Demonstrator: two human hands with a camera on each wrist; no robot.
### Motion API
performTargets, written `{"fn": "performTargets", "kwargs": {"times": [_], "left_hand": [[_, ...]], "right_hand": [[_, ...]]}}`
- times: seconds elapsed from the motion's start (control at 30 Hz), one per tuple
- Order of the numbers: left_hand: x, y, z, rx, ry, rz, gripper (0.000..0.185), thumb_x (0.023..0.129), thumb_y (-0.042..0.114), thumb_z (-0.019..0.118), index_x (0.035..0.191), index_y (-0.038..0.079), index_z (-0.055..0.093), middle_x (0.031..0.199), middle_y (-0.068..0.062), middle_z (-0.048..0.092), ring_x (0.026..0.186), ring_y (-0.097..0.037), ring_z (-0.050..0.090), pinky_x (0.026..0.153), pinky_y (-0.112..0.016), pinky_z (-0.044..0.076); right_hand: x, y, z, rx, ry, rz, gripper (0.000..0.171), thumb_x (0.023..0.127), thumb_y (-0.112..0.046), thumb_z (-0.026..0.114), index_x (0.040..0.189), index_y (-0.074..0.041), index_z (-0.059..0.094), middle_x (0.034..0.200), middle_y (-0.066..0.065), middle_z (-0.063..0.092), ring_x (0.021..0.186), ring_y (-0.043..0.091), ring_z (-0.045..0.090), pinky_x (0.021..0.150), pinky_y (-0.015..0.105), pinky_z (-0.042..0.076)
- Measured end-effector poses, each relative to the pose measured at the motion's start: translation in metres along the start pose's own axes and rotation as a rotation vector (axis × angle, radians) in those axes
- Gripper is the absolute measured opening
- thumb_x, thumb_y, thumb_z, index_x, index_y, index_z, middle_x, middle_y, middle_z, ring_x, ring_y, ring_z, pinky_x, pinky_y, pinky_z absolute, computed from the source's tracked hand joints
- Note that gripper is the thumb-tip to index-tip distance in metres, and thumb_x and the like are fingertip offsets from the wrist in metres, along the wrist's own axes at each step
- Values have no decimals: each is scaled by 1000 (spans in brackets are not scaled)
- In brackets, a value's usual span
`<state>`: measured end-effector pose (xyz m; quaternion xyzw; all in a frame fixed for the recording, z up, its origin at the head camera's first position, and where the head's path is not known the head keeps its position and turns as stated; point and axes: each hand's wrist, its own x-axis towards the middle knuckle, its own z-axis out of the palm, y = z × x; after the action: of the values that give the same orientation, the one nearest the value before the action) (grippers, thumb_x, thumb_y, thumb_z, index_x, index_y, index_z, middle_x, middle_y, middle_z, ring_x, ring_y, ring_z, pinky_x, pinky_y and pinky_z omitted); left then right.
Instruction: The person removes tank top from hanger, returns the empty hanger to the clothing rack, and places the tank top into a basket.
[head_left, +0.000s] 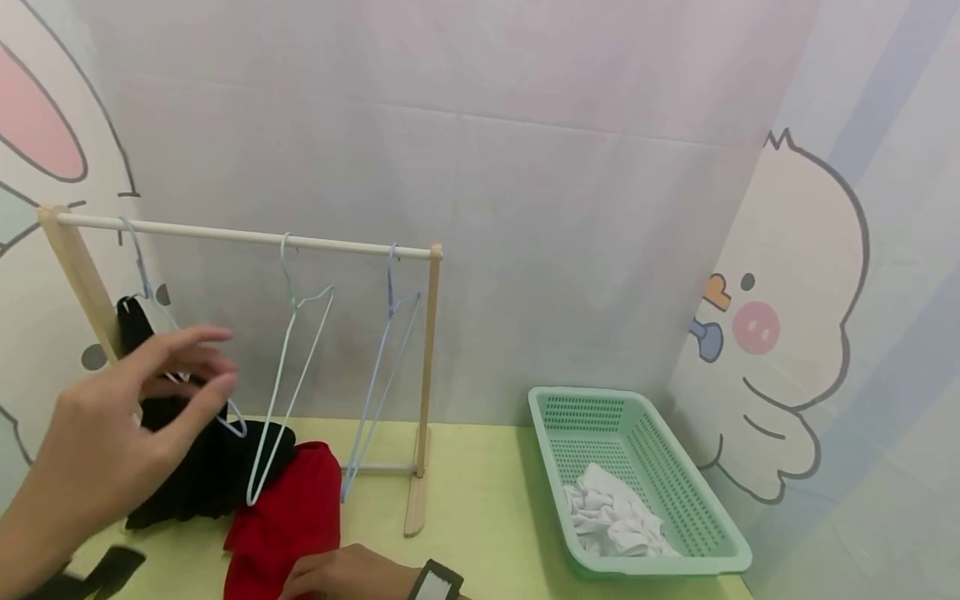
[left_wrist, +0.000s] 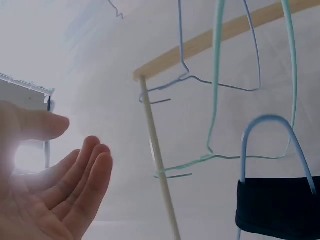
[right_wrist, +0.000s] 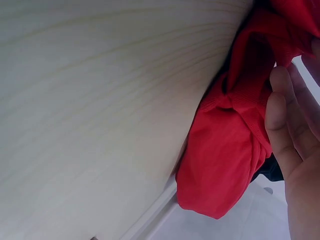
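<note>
Red cloth, a soft crumpled garment (head_left: 288,508), lies on the pale yellow-green table (head_left: 480,492) at about seven o'clock from the small wooden clothes rack (head_left: 247,237), and the right hand (head_left: 352,575) rests on its near edge with fingers laid straight along the fabric, seemingly to steady it. The left hand (head_left: 127,417) hovers at nine o'clock with relaxed, slightly spread fingers before the black garment (head_left: 202,467) draped on a light blue wire hanger (head_left: 146,292), holding nothing. Two bare wire hangers (head_left: 300,367) leave free rail, and open tabletop runs toward the mint plastic basket (head_left: 637,483) at three o'clock
</note>
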<state>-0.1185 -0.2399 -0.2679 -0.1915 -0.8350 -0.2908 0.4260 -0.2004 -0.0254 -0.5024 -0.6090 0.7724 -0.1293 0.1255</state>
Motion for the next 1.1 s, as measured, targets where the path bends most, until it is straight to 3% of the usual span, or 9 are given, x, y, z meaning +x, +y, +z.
{"fn": "performTargets", "kwargs": {"times": [0.1, 0.27, 0.37, 0.47, 0.57, 0.67, 0.77, 0.9, 1.1], "left_hand": [[-31, 9, -4, 46, -120, -59, 63, 84, 2, 89, 141, 14, 64, 95, 8, 73, 80, 9, 62, 72, -4, 50], [-77, 2, 0, 31, -509, -380, 67, 95, 30, 85, 149, 11, 51, 94, 12, 69, 74, 2, 62, 62, -19, 56], [-87, -4, 8, -27, -710, -557, 66, 100, 36, 78, 148, 5, 46, 96, 8, 68, 74, -2, 61, 65, -22, 58], [-95, -9, 16, -108, -809, -597, 50, 101, 34, 75, 137, 6, 54, 93, 7, 64, 74, -3, 60, 65, -22, 59], [-103, -21, 26, -186, -890, -563, 35, 100, 29, 76, 124, 9, 61, 89, 6, 61, 73, -3, 58, 65, -22, 57], [-114, -41, 38, -226, -939, -533, 38, 95, 29, 82, 122, 9, 64, 91, 5, 61, 77, -6, 59, 66, -22, 57], [-122, -57, 51, -141, -941, -543, 58, 85, 35, 91, 128, 8, 63, 101, 4, 64, 84, -10, 60, 68, -24, 59], [-131, -73, 69, 10, -926, -558, 91, 69, 48, 98, 141, 8, 59, 124, -4, 65, 100, -20, 66, 74, -38, 65], [-146, -93, 95, 45, -920, -515, 120, 57, 54, 101, 156, 10, 48, 146, -23, 54, 120, -45, 60, 78, -54, 65]], "right_hand": [[-1, 0, 0, 2, 3, 16, 33, 108, -22, 67, 141, -23, 69, 130, -17, 63, 104, -16, 48, 89, -1, 37], [-1, -1, 1, 3, 38, 10, 31, 108, -23, 66, 139, -23, 70, 127, -17, 64, 101, -19, 46, 90, -1, 37], [-1, -1, 3, 14, 53, 10, 31, 107, -25, 68, 138, -22, 71, 126, -18, 65, 101, -20, 46, 91, -1, 38], [0, -2, 4, 39, 61, 28, 33, 105, -27, 70, 137, -22, 71, 124, -19, 66, 100, -20, 47, 92, 0, 39], [2, -2, 5, 30, 76, 20, 34, 104, -27, 71, 137, -22, 71, 124, -18, 66, 100, -20, 47, 92, 0, 38], [5, -1, 6, -8, 124, 30, 38, 100, -30, 76, 138, -24, 72, 124, -18, 69, 100, -19, 49, 93, 0, 36], [6, -1, 7, -78, 199, 87, 49, 93, -37, 83, 140, -28, 71, 124, -19, 68, 104, -17, 51, 95, 2, 35], [6, -2, 9, -206, 319, 161, 66, 88, -49, 85, 147, -31, 61, 135, -17, 60, 116, -11, 49, 99, 4, 33], [7, -6, 13, -321, 418, 259, 101, 86, -62, 82, 164, -25, 31, 163, -3, 33, 139, 7, 40, 109, 13, 38]]}}
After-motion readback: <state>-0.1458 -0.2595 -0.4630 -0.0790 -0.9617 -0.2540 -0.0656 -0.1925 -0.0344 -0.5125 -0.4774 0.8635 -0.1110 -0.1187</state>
